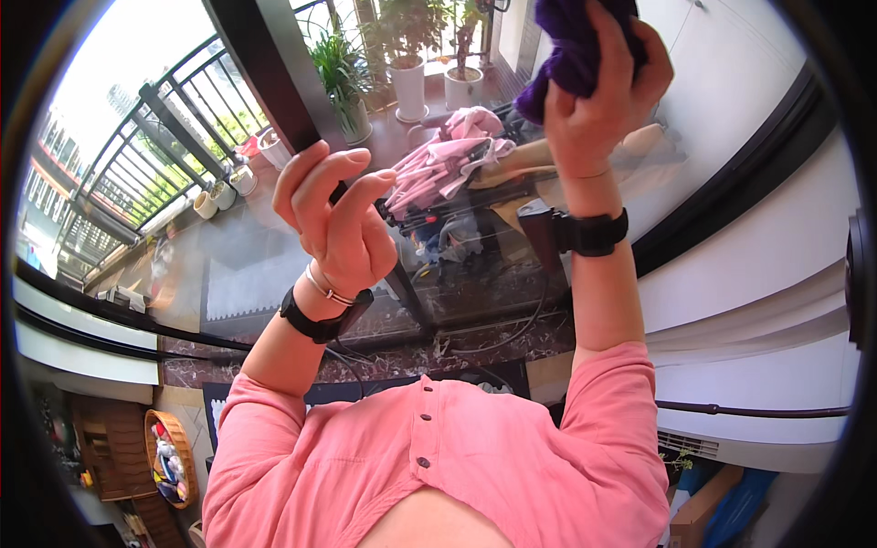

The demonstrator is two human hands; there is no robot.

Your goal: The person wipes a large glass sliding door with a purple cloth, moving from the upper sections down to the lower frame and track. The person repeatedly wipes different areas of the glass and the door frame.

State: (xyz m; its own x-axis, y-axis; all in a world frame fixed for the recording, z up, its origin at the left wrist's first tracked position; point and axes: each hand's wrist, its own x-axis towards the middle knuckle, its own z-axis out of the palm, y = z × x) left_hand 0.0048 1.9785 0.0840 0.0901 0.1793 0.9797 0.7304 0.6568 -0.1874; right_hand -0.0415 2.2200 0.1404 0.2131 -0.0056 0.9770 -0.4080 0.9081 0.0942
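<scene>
My right hand (596, 109) is raised at the upper right and grips a bunched purple cloth (582, 58). The cloth lies against or close to a glass pane (500, 274); exact contact is unclear. My left hand (342, 219) is half curled in front of the dark upright door frame (274, 68), its fingertips overlapping that frame. Whether it grips the frame is hard to tell. Each wrist wears a black strap with a small device, the right strap (599, 231) and the left strap (315, 318); a bracelet (329, 294) also circles the left wrist.
Beyond the glass are potted plants (411, 89), a folded pink drying rack or umbrella-like bundle (445, 154) and a balcony railing (178, 103). A dark marble sill (479, 342) runs below. Cables hang from the wrist devices. A wicker basket (188, 438) sits at lower left.
</scene>
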